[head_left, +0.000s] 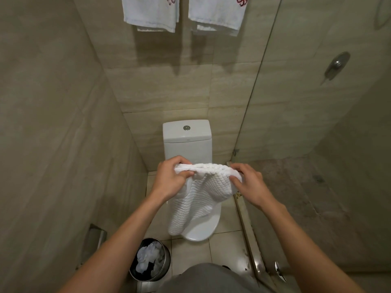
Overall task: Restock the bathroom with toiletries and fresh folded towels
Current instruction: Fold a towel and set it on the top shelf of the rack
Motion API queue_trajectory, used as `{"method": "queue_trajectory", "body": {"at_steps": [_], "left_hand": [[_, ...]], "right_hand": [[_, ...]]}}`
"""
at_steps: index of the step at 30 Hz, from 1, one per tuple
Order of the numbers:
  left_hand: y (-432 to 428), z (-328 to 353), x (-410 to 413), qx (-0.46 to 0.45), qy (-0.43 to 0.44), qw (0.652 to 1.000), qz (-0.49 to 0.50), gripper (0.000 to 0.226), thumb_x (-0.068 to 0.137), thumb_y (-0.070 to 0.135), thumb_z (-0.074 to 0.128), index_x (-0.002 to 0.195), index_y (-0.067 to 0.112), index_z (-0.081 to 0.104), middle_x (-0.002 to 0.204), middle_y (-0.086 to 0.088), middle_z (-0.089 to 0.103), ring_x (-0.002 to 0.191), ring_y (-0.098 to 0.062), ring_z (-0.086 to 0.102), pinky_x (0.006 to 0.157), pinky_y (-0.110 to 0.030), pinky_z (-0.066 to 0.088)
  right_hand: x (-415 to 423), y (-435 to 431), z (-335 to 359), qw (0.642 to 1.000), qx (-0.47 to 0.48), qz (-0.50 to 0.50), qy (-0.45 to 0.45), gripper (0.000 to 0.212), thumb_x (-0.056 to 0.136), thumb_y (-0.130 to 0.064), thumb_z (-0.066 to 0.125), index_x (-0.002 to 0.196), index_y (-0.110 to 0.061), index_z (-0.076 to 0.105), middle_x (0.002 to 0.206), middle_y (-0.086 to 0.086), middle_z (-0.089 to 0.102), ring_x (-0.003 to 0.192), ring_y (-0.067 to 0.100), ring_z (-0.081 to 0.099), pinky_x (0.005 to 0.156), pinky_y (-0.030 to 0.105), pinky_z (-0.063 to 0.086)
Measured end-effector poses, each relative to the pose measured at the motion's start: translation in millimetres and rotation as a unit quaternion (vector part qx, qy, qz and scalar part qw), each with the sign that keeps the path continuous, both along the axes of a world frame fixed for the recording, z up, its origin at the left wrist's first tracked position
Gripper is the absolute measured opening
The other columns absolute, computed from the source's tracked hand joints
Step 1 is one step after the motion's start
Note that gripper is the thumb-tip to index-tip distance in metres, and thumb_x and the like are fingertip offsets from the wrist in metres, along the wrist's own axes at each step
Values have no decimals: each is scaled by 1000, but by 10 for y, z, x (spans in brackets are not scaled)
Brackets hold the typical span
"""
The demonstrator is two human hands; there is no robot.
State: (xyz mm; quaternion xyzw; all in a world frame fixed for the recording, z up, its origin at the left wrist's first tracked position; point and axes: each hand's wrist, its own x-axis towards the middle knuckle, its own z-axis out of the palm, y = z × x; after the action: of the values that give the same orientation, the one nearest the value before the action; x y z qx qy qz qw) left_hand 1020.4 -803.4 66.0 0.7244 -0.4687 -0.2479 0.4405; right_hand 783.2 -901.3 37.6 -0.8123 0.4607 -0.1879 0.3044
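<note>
Both hands pinch the top edge of a white waffle-weave towel [198,197]: the left hand [171,178] bunches one corner between thumb and curled fingers, and the right hand [249,182] nips the opposite corner, so the edge stretches taut between the two grips. Below the grips the cloth hangs loose and rumpled, its lower end draping over the closed toilet lid [207,227]. Beyond the grips stands the cistern [187,140], and high above them two embroidered towels [184,13] hang on the wall. Down to the left of the grips sits a metal waste bin [151,259] holding crumpled tissue. The risk, as I judge it, is that the dangling end drags across the toilet lid or drops to the floor if either pinch slackens, soiling a fresh towel.
</note>
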Motion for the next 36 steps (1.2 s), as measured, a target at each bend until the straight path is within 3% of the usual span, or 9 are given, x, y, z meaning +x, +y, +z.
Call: {"method": "queue_trajectory", "body": {"at_steps": [4,7,14,17,20,23,29,32,36], "left_hand": [[-57,52,-129,5,34,999,-14,17,73,8,85,84,16,74,79,6,73,66,2,61,64,-11,45],[-90,65,-184,9,42,999,-23,18,72,10,86,86,15,75,79,3,74,66,-3,62,63,-13,46],[-44,57,-116,-16,85,995,-44,20,74,8,85,90,13,74,81,5,72,69,1,61,66,-12,45],[33,-43,-112,-27,128,991,-22,25,73,13,86,92,17,72,83,7,73,73,0,63,67,-14,49],[120,-240,-108,37,143,988,-39,33,75,15,84,100,29,69,92,12,73,82,-1,66,69,-11,48],[147,-393,-112,75,119,988,-69,31,80,19,81,103,32,66,93,16,72,81,5,65,71,-11,47],[-15,-413,-86,77,23,995,-66,19,79,36,68,97,31,65,88,12,71,87,-11,66,83,-44,53],[-110,-284,-126,52,-40,994,-93,11,79,35,64,87,29,60,79,12,66,81,-15,63,77,-46,52],[-201,-146,-146,6,-132,983,-130,9,83,27,61,91,30,63,83,12,67,83,-13,62,71,-43,51]], "right_hand": [[167,113,37,999,-9,32,-4,33,88,-31,66,121,-29,60,115,-13,60,112,11,52,97,31,34],[369,180,105,997,-13,65,-47,34,85,-33,69,118,-30,62,110,-17,60,107,9,52,93,29,38],[627,125,208,993,-35,86,-74,10,93,-20,63,103,-20,67,92,-15,58,84,-2,54,73,9,36],[643,148,216,992,-54,87,-80,10,93,-11,59,99,-17,66,90,-11,58,81,2,53,74,7,35],[595,144,238,991,-55,73,-95,12,93,-9,59,98,-17,65,92,-13,59,86,4,56,77,12,40],[516,112,267,991,-49,74,-103,13,93,-9,59,98,-18,65,93,-17,58,88,3,57,79,17,43],[332,16,257,995,-42,54,-76,13,95,-18,60,107,-22,62,102,-11,57,99,10,55,87,28,43],[299,-14,302,995,-38,76,-57,30,89,-25,69,117,-25,60,107,-12,59,103,11,56,88,29,44],[355,37,354,992,-28,52,-109,31,78,-25,80,105,-28,66,102,-17,65,96,4,60,82,28,49]]}}
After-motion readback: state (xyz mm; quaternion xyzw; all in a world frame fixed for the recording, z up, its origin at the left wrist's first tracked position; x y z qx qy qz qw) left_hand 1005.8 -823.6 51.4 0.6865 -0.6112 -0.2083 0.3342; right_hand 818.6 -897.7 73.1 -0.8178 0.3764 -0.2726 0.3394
